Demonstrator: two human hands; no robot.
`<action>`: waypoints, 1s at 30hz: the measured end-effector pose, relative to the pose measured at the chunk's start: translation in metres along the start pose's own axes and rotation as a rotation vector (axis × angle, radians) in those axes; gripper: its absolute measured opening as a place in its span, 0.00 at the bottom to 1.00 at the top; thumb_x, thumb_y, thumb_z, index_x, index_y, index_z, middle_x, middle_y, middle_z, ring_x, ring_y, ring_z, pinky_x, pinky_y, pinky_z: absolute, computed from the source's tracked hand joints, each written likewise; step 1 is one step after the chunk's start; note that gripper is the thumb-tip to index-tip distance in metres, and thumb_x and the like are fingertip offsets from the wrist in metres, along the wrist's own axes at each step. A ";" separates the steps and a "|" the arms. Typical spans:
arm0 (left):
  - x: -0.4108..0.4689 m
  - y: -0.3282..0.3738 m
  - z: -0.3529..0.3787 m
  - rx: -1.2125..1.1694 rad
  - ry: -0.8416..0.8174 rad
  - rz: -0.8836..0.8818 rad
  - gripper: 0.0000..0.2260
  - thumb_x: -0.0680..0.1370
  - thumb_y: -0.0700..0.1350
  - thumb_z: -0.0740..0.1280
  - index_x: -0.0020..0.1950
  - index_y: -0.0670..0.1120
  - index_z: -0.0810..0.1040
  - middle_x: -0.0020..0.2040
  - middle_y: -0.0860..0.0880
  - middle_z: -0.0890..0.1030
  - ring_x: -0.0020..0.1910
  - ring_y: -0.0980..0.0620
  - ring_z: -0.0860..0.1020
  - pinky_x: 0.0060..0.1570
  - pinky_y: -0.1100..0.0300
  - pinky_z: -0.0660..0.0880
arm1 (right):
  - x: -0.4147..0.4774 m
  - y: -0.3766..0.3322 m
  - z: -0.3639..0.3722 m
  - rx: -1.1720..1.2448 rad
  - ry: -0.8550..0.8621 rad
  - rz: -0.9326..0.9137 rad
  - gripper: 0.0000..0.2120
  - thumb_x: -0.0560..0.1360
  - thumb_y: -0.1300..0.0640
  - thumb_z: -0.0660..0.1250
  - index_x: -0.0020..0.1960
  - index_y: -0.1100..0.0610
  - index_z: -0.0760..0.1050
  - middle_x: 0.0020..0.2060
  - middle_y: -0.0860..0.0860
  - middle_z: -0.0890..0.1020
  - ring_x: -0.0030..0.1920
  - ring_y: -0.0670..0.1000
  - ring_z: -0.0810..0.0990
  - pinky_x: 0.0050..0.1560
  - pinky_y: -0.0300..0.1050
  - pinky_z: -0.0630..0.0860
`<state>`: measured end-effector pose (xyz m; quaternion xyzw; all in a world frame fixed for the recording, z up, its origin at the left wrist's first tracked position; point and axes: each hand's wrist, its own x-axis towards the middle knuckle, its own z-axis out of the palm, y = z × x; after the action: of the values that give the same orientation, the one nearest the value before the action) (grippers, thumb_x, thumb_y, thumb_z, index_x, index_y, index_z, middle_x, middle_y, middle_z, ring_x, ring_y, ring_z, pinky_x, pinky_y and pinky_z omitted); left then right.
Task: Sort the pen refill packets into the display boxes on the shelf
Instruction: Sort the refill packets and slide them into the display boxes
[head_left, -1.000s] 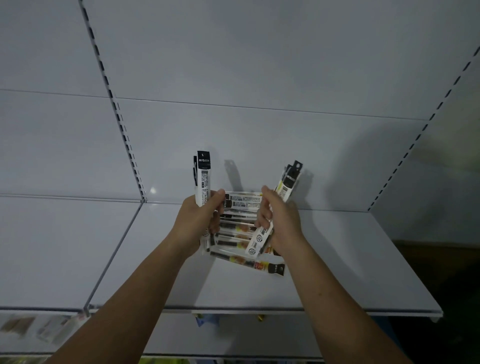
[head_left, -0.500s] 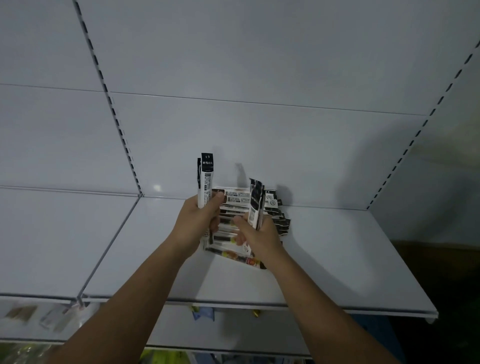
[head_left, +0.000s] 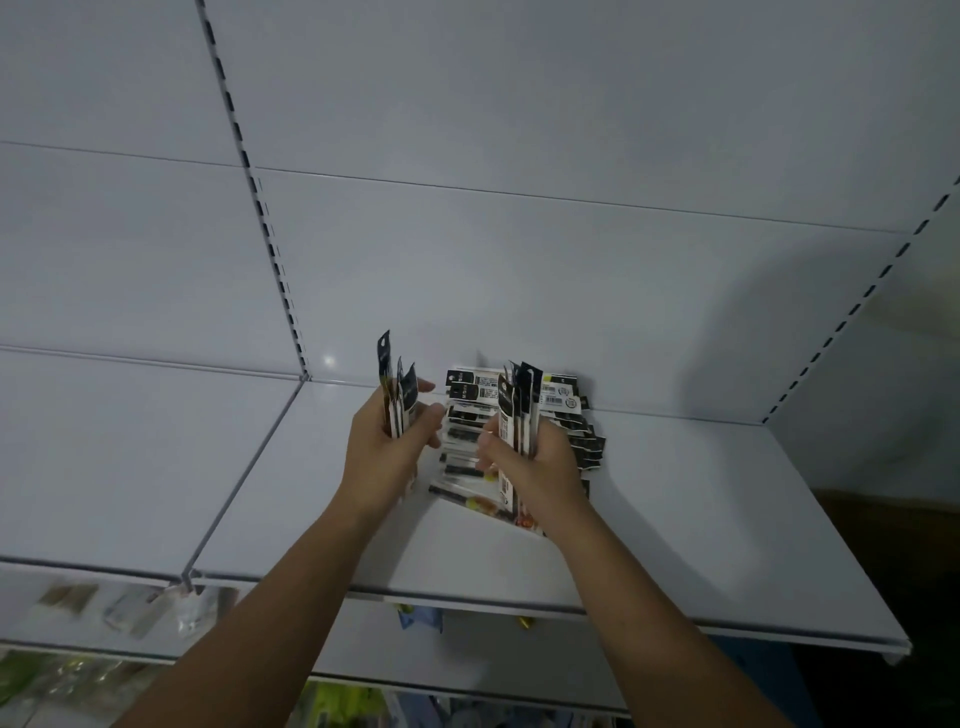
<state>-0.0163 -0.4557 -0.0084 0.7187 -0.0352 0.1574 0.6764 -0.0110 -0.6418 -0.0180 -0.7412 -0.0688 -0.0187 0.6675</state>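
- Gripping two separate bundles from where I'm steering: the left hand (head_left: 387, 462) is curled round a thin left bundle (head_left: 397, 395) of packets stood on end, black header tabs up.
- The right hand (head_left: 530, 467) is clenched round a thicker right bundle (head_left: 522, 405), also upright and fanned slightly at the top.
- I take it the bundles sit one to a hand because they are different kinds. Standing them up probably leaves the headers readable.
- Both hands hover just over the pile of refill packets (head_left: 569, 402), which lies flat and overlapping on the white shelf (head_left: 701, 519), pushed close to the back panel (head_left: 519, 249).
- I see no display box anywhere, so I can't tell where either bundle belongs.
- Around us: a slotted upright (head_left: 270, 234) to the left of the pile, where two shelf sections join, and blurred goods on the lower shelf (head_left: 124, 613) under the front edge.
- In the way: my own hands and the right wrist cover the pile's middle and near corner. The loose packets overlap, so I reckon lifting one may drag its neighbours.
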 end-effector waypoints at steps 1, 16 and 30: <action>0.001 0.000 0.000 -0.001 -0.001 0.004 0.08 0.81 0.40 0.71 0.59 0.48 0.80 0.38 0.45 0.83 0.38 0.46 0.82 0.45 0.56 0.81 | 0.000 -0.002 0.000 -0.009 0.004 -0.012 0.02 0.79 0.63 0.71 0.50 0.62 0.80 0.39 0.59 0.85 0.40 0.55 0.86 0.44 0.45 0.83; 0.005 -0.010 0.002 0.103 -0.010 -0.056 0.13 0.85 0.47 0.66 0.43 0.44 0.80 0.31 0.48 0.80 0.30 0.51 0.78 0.33 0.62 0.76 | -0.004 -0.003 0.007 0.037 0.051 0.020 0.08 0.83 0.62 0.66 0.45 0.59 0.80 0.29 0.56 0.79 0.28 0.51 0.78 0.38 0.51 0.80; 0.023 0.035 -0.022 -0.190 -0.091 -0.320 0.13 0.85 0.54 0.64 0.48 0.46 0.74 0.35 0.48 0.71 0.30 0.51 0.67 0.30 0.58 0.65 | 0.013 -0.047 0.018 0.398 -0.083 0.332 0.19 0.81 0.58 0.68 0.35 0.54 0.66 0.26 0.52 0.65 0.24 0.50 0.62 0.27 0.41 0.59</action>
<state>-0.0078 -0.4332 0.0321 0.6544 0.0343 0.0108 0.7553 -0.0056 -0.6182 0.0282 -0.5966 0.0241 0.1354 0.7907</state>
